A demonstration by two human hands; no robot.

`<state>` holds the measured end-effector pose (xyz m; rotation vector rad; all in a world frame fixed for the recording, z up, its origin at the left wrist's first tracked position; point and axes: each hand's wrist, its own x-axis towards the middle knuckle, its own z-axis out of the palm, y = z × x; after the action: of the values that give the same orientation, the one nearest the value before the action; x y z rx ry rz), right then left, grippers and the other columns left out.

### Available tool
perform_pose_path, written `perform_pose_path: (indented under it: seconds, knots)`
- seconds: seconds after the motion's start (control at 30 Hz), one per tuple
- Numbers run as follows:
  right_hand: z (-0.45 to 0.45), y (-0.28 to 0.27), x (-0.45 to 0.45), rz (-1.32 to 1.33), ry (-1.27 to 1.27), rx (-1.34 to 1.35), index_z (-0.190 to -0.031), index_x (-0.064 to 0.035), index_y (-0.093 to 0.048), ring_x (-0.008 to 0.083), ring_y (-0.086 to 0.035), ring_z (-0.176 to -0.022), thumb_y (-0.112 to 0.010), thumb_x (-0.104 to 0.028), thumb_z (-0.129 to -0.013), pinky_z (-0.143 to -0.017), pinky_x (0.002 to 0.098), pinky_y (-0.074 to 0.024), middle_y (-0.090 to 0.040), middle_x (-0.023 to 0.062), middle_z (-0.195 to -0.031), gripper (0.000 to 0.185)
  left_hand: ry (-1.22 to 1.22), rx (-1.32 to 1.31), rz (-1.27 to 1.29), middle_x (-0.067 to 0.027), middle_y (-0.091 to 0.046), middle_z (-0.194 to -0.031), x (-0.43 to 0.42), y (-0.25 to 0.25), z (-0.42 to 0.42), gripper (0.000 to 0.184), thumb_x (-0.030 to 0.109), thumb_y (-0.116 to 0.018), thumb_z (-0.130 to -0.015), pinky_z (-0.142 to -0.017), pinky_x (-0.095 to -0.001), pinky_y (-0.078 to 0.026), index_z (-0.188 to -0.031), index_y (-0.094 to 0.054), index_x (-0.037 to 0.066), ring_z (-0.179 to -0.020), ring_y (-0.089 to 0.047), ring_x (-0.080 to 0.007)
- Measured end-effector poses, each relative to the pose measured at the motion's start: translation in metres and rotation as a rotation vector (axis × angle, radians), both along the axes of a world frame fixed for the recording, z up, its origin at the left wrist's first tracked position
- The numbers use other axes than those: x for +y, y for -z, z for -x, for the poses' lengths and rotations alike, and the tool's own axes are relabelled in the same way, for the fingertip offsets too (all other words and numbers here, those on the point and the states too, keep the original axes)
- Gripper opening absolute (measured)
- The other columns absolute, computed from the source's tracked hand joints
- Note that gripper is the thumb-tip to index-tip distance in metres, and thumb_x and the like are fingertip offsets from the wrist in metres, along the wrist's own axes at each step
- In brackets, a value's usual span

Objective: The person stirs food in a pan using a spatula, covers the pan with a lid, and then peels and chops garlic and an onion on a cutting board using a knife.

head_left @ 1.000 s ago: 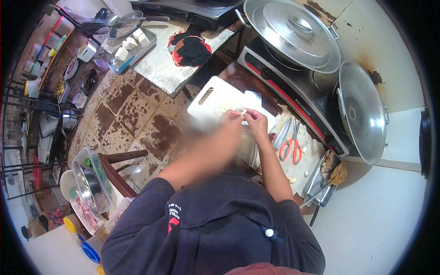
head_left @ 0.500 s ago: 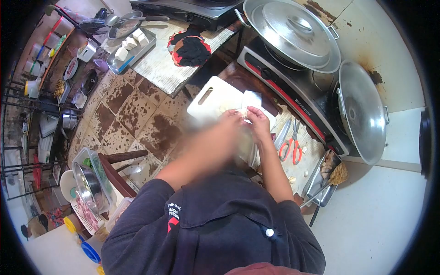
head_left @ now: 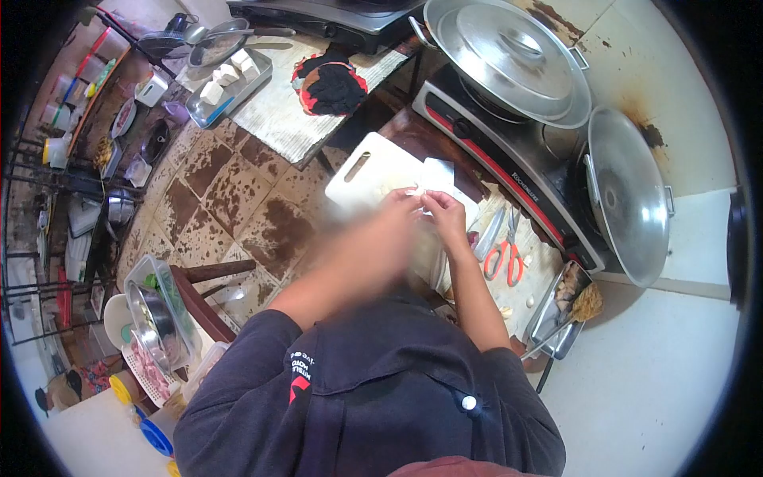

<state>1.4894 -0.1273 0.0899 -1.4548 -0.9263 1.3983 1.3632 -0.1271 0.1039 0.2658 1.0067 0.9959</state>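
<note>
The cutting board (head_left: pixel 381 163) lies before the person. To its right, the scissors (head_left: pixel 504 258) and knife (head_left: pixel 492 233) lie side by side on the counter (head_left: pixel 548 266), left of a tray (head_left: pixel 566 343). Ahead-right, a lidded pan (head_left: pixel 461 60) sits on the stove (head_left: pixel 509 171), left of a wok (head_left: pixel 632 191).

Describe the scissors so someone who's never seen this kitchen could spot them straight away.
Find the stove with the long red stripe, beneath the big lidded pan. On the worn whitish tabletop along its front edge lie the scissors. Two orange loop handles set them apart from the pointed blade beside them.
</note>
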Motion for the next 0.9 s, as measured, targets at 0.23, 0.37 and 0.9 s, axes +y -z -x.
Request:
perform_pose_path:
  seconds: [0.23, 0.37, 0.9]
  knots:
    - [-0.004, 0.006, 0.002, 0.002, -0.006, 0.086, -0.096, -0.0022, -0.062, 0.0079, -0.059, -0.073, -0.061, -0.018, -0.087, -0.062, 0.0222, -0.0505, -0.063, 0.0020, -0.085, 0.018, 0.050, -0.156, -0.023, -0.0056, -0.060, -0.093, -0.001, 0.014, 0.010, 0.021, 0.007, -0.057, -0.087, -0.071, -0.0234, -0.053, -0.107, -0.051, 0.008, -0.082, -0.061, -0.0131]
    - [-0.002, 0.006, 0.001, -0.034, 0.020, 0.004, -0.090, -0.0008, -0.062, 0.0097, -0.060, -0.071, -0.058, -0.020, -0.089, -0.056, 0.0219, -0.0496, -0.063, 0.0042, -0.082, 0.020, 0.087, -0.030, 0.037, -0.0045, -0.061, -0.092, 0.005, 0.017, 0.008, 0.024, 0.009, -0.058, -0.087, -0.069, -0.0228, -0.052, -0.111, -0.053, 0.006, -0.080, -0.062, -0.0127]
    - [-0.008, 0.019, 0.000, 0.082, 0.003, 0.185, -0.097, -0.0038, -0.056, 0.0076, -0.053, -0.064, -0.053, -0.019, -0.089, -0.052, 0.0228, -0.0441, -0.058, 0.0031, -0.074, 0.017, 0.225, 0.164, 0.042, -0.0030, -0.065, -0.085, 0.016, 0.025, 0.012, 0.019, 0.022, -0.055, -0.092, -0.067, -0.0206, -0.050, -0.094, -0.062, 0.004, -0.076, -0.062, -0.0087]
